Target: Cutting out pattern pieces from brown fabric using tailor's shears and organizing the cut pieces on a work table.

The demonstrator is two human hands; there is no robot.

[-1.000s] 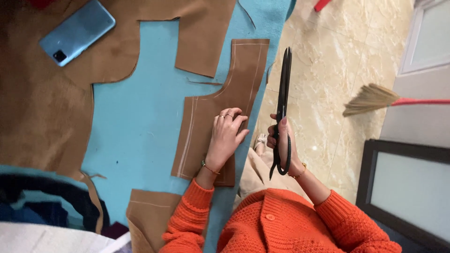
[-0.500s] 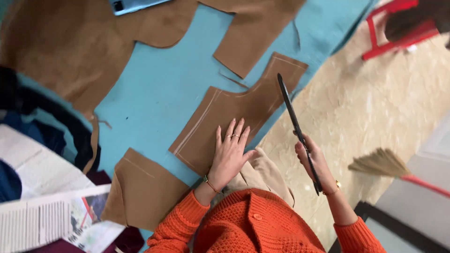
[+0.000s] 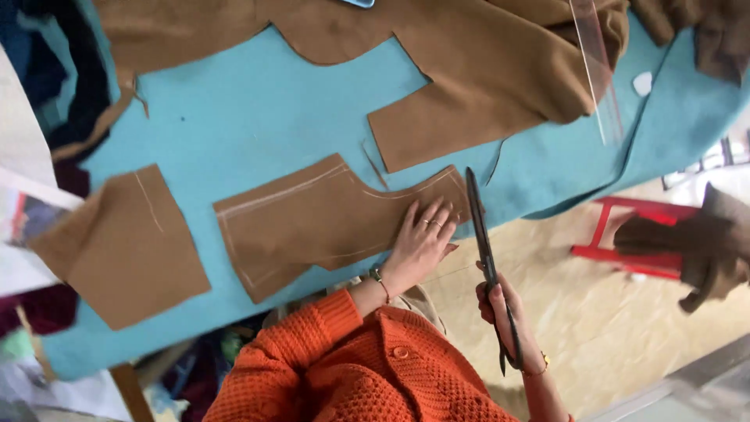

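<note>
Your left hand [image 3: 422, 242] lies flat, fingers spread, pressing right end of chalk-marked brown fabric piece [image 3: 328, 223]. Your right hand [image 3: 506, 316] grips black scissors [image 3: 486, 254] by handles, blades closed, tips just beside that piece's right edge. Piece rests on blue cloth [image 3: 258, 125]. Second brown piece [image 3: 125, 246] left of it. Large brown fabric [image 3: 469, 70] beyond it. Red stool [image 3: 633, 234] well right.
</note>
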